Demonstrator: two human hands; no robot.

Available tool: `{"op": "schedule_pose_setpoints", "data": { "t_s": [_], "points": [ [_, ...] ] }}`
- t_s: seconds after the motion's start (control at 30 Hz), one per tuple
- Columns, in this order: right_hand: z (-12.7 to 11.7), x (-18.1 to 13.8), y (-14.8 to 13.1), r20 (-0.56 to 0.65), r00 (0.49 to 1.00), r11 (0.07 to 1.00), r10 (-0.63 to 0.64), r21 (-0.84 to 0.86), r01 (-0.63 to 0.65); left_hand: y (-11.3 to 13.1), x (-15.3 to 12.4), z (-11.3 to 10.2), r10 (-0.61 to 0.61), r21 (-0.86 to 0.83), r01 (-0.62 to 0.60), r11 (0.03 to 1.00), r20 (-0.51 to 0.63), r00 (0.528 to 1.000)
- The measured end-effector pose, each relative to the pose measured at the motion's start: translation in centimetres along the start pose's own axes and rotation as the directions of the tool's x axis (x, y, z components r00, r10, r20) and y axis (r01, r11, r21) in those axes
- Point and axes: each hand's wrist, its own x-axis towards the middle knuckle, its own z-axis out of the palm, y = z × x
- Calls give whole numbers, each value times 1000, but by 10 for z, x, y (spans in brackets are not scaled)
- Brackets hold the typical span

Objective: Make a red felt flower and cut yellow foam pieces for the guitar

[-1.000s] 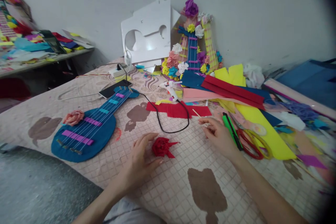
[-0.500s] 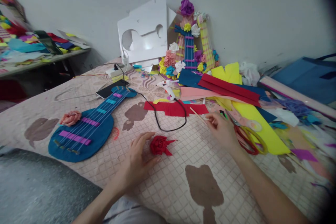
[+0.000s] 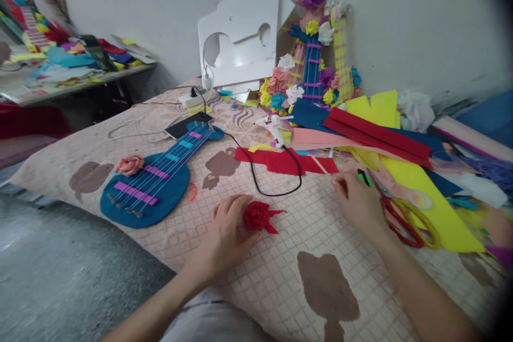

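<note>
A red crepe-paper rose [image 3: 258, 216] with pointed red tails lies on the patterned tablecloth in front of me. My left hand [image 3: 230, 230] is cupped at its left side, fingers apart, with the fingertips and thumb close to the petals. Whether they touch it I cannot tell. To the right, my right hand [image 3: 356, 203] has its fingers pinched at the lower end of a thin wooden stick [image 3: 319, 164]. The stick's upper end crosses a red paper strip [image 3: 286, 161]. Beside that hand lie scissors [image 3: 406, 222] with red and yellow handles.
A blue paper guitar [image 3: 150, 184] with a pink rose lies at left. A white glue gun [image 3: 273, 129] with a looping black cord rests beyond the rose. Folded crepe paper [image 3: 380, 136], a power strip [image 3: 196, 99], a phone [image 3: 188, 124] and decorated guitars [image 3: 312, 59] stand or lie behind.
The view has turned left, so everything appears further right. Both hands, the rose and the stick keep nearly the same places relative to each other.
</note>
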Motion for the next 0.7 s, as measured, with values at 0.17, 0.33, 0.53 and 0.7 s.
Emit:
{"op": "schedule_pose_setpoints", "data": {
  "t_s": [0.17, 0.33, 0.53, 0.7],
  "points": [
    [-21, -7, -30, -45, 998, 973, -40, 227, 49, 9, -1, 2, -21, 71, 20, 997, 13, 1000],
    [-26, -19, -67, -40, 976, 929, -214, 302, 216, 19, -1, 11, -58, 144, 57, 988, 1, 998],
    [-23, -28, -79, 12, 964, 905, -266, 347, 246, 21, 2, 17, -35, 175, 30, 984, 28, 999],
    [-23, -30, -84, 132, 969, 884, -210, 448, 130, 14, 5, 8, 38, 75, -45, 996, 93, 995]
  ]
}}
